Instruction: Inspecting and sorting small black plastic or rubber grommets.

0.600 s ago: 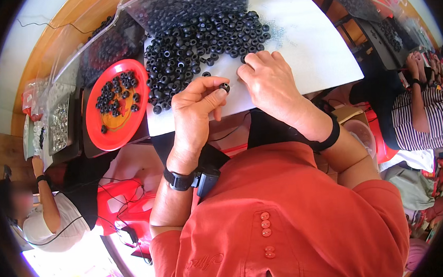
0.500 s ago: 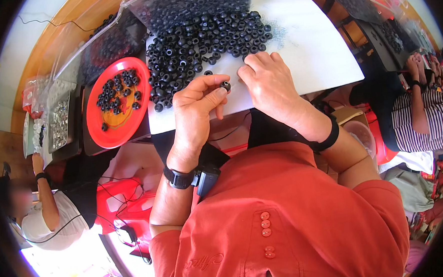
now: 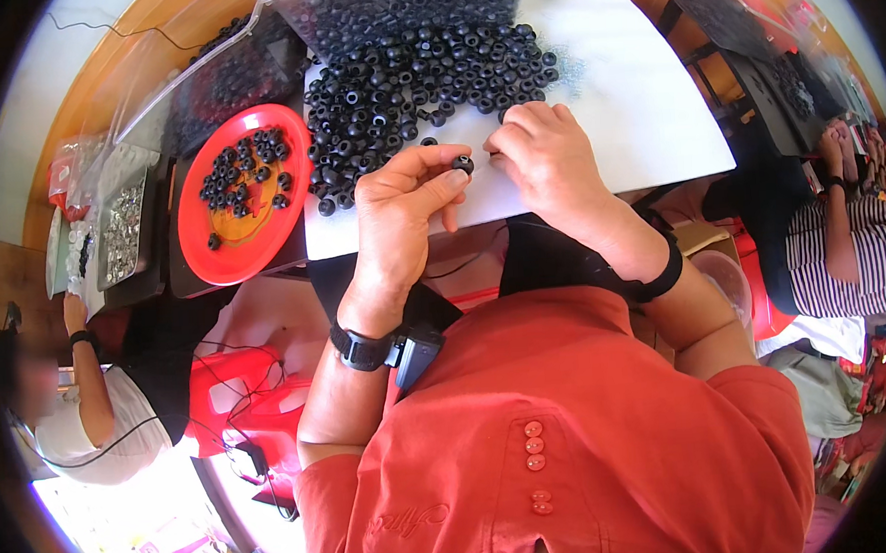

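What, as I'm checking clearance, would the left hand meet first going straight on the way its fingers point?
The left hand, holding a black bead, would probably meet the right hand, though depth is unclear.

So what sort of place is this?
Probably a small handwork workshop: round black beads with holes heaped on a flat white surface, more on a red plastic plate, and a person in a dark-and-white striped shirt nearby.
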Available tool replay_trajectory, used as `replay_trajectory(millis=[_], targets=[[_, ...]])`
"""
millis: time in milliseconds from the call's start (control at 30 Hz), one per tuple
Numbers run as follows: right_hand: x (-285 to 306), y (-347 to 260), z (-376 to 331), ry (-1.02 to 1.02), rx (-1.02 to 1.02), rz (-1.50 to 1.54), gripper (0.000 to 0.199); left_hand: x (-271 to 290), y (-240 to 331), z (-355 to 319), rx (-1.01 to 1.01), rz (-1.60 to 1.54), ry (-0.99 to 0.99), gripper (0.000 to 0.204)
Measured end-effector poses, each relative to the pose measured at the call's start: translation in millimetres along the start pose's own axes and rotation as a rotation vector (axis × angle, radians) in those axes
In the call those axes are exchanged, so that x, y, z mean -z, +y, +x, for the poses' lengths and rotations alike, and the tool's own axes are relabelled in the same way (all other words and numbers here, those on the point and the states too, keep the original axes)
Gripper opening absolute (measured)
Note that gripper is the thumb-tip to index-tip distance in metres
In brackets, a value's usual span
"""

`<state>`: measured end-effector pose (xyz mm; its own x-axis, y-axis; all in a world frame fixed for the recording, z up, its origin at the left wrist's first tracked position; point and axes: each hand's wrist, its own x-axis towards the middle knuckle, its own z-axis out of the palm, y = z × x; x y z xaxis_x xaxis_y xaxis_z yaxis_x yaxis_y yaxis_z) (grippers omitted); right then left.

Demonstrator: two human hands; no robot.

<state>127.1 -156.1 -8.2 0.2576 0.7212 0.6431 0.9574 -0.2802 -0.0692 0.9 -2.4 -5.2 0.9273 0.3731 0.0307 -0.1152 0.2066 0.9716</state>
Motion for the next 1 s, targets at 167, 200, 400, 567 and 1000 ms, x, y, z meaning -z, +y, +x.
replay_trajectory(millis=[167,200,400,567,1000], targets=[[7.9,-3.6,11.9,0.137,-0.253,0.666,0.014,-0.2,-0.1,0.9,0.034,0.0,0.005,0.023],[7.6,-4.1,15.1,0.155,-0.228,0.707,0.015,-0.7,-0.3,0.9,0.034,-0.001,0.007,0.023],[2.4,-17.2,19.5,0.149,-0.28,0.819,0.013,-1.0,-0.3,1.3,0.031,-0.03,0.012,0.022],[2.6,-20.7,17.2,0.147,-0.24,0.769,0.013,0.1,-0.1,2.3,0.046,-0.058,0.014,0.02],[-13.8,-35.5,6.5,0.227,-0.534,1.116,0.007,0.5,-2.1,0.1,0.044,-0.101,0.035,0.019]])
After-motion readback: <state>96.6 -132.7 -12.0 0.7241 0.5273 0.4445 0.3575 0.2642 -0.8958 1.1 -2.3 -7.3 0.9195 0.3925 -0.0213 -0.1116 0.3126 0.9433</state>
